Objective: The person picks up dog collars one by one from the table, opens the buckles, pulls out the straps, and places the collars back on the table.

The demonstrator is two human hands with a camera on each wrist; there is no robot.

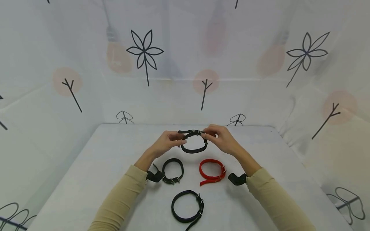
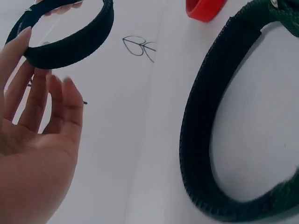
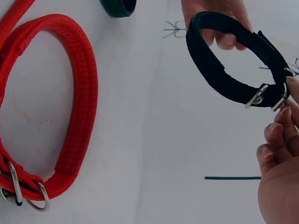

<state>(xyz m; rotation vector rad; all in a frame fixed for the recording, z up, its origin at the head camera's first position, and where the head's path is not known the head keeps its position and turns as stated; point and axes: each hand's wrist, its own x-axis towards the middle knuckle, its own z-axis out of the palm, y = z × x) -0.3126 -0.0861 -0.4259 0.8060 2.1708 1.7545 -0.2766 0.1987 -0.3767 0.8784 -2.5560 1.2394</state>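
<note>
Both hands hold up a dark collar [image 1: 194,151], buckled into a loop, above the far part of the table. My left hand [image 1: 166,142] pinches its left side between thumb and fingers, near the strap's loose end. At the other side, the fingertips of my right hand [image 1: 221,138] grip the band by the metal buckle [image 3: 279,103]. A D-ring [image 3: 256,96] hangs beside that buckle in the right wrist view. Below the hands lie a second dark collar [image 1: 182,168] on the left and a red collar [image 1: 200,168] on the right.
Closest to the body, a third dark collar [image 1: 173,208] lies on the white table [image 1: 115,166], its strap end pointing forward out of view. White cloth with plant drawings [image 1: 144,51] rises behind the table and along both sides. A black wrist mount [image 1: 237,179] sits on each forearm.
</note>
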